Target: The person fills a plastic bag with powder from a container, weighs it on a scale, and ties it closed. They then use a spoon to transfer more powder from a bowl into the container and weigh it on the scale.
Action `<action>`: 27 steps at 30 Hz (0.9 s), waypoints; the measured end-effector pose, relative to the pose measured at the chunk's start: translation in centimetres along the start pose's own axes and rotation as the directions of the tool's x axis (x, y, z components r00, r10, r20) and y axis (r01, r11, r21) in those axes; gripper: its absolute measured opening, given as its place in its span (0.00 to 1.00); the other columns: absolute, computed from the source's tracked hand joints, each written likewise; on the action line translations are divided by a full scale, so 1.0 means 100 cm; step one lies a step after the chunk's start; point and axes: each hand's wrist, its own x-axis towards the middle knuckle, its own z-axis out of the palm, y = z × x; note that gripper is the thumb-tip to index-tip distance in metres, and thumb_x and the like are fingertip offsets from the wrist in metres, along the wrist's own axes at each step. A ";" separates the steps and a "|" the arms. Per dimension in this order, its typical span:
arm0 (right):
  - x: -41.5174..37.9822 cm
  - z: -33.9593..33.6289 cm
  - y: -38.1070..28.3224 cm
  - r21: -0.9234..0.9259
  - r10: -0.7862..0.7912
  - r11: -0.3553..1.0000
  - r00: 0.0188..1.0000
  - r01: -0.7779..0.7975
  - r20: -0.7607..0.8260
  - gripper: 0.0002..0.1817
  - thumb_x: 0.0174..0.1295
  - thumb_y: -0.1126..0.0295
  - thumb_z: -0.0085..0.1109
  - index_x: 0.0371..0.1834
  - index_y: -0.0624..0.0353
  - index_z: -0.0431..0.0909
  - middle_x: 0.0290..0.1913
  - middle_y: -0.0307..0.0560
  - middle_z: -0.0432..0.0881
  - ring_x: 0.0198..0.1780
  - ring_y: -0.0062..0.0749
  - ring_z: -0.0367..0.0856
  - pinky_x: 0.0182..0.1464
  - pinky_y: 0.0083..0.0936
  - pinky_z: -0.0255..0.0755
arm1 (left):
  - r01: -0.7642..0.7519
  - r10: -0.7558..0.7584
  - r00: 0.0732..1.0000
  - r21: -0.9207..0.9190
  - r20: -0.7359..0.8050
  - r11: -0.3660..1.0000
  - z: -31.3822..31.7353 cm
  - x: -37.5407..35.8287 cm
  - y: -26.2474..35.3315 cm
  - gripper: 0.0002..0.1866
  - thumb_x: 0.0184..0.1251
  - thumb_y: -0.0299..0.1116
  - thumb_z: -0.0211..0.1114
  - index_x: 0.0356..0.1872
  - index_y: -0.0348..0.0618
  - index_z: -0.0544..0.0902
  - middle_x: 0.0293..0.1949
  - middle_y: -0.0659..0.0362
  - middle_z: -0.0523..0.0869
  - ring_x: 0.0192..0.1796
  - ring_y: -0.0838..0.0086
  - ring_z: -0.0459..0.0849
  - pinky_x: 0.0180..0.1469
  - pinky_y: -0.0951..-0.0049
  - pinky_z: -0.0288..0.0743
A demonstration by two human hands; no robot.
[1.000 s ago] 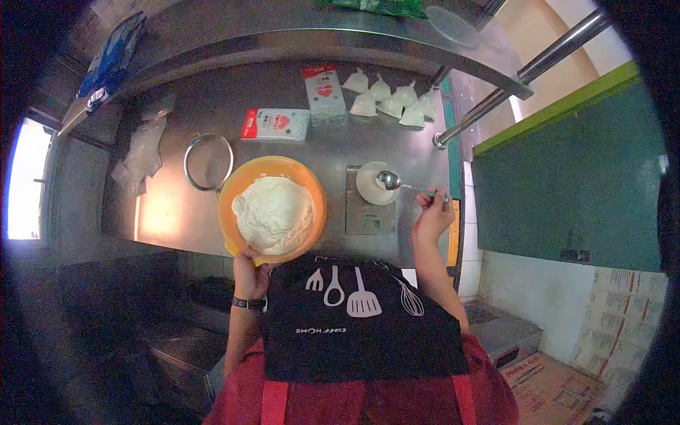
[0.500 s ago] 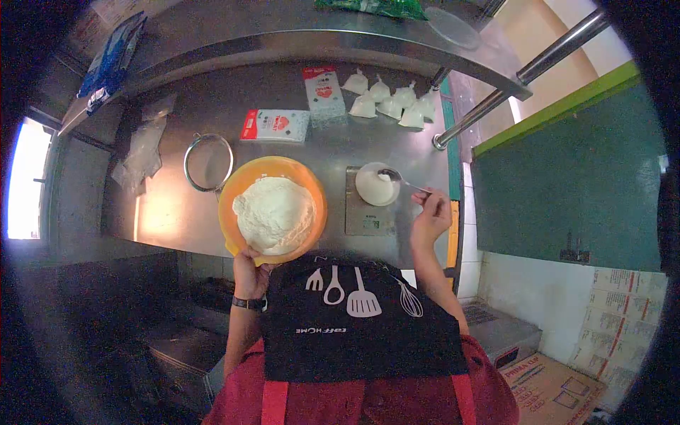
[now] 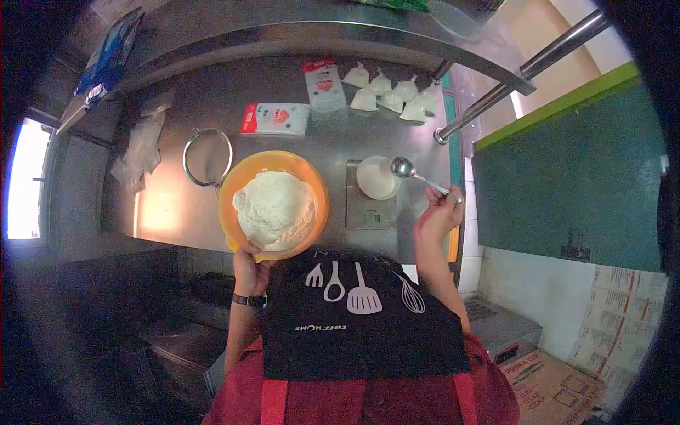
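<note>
My left hand [image 3: 251, 272] grips the near rim of an orange mixing bowl [image 3: 321, 195], which holds a mound of white powder [image 3: 273, 205] that looks like flour. In my right hand [image 3: 440, 214] is a metal spoon [image 3: 404, 168], its head shiny and beside the right rim of a small white bowl [image 3: 375, 185]. White contents lie in that small bowl, and it stands on a digital scale [image 3: 360, 217] whose display is too blurred to read.
A round sieve [image 3: 188, 170] lies left of the mixing bowl. Behind stand two red-and-white packs [image 3: 280, 119] and several tied bags of white powder [image 3: 365, 99]. Clear plastic bags [image 3: 142, 152] lie far left. A metal shelf [image 3: 297, 35] overhangs the back; a steel pole [image 3: 489, 106] rises at right.
My right hand has moved slightly right, drawing the spoon from over the small bowl toward its right rim. White stuff seen at the spoon's head earlier no longer shows. My left hand stays on the bowl.
</note>
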 end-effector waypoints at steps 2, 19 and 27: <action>0.007 -0.001 -0.006 0.047 0.077 0.996 0.995 -0.074 -0.061 0.13 0.74 0.69 0.45 0.53 0.67 0.68 0.40 0.51 0.79 0.33 0.33 0.82 0.38 0.28 0.84 | 0.003 -0.003 1.000 -0.022 -0.002 1.000 0.003 -0.001 0.002 0.26 0.55 0.29 0.49 0.58 0.34 0.71 0.51 0.53 0.81 0.43 0.65 0.85 0.35 0.70 0.84; -0.022 0.024 -0.041 0.124 0.086 0.987 0.991 -0.099 0.104 0.12 0.72 0.67 0.50 0.48 0.66 0.73 0.40 0.49 0.80 0.34 0.33 0.83 0.38 0.28 0.83 | 0.059 -0.057 0.996 -0.036 0.067 0.998 -0.024 0.015 -0.011 0.23 0.56 0.30 0.48 0.55 0.36 0.73 0.47 0.54 0.82 0.43 0.65 0.85 0.41 0.63 0.86; -0.105 0.064 0.021 -0.417 0.425 0.896 0.570 -0.153 0.703 0.11 0.72 0.68 0.51 0.47 0.66 0.74 0.41 0.47 0.81 0.40 0.33 0.85 0.45 0.27 0.83 | 0.043 -0.057 0.996 0.194 0.066 0.980 -0.032 0.025 -0.009 0.25 0.53 0.32 0.51 0.56 0.37 0.73 0.46 0.54 0.82 0.43 0.64 0.85 0.41 0.66 0.85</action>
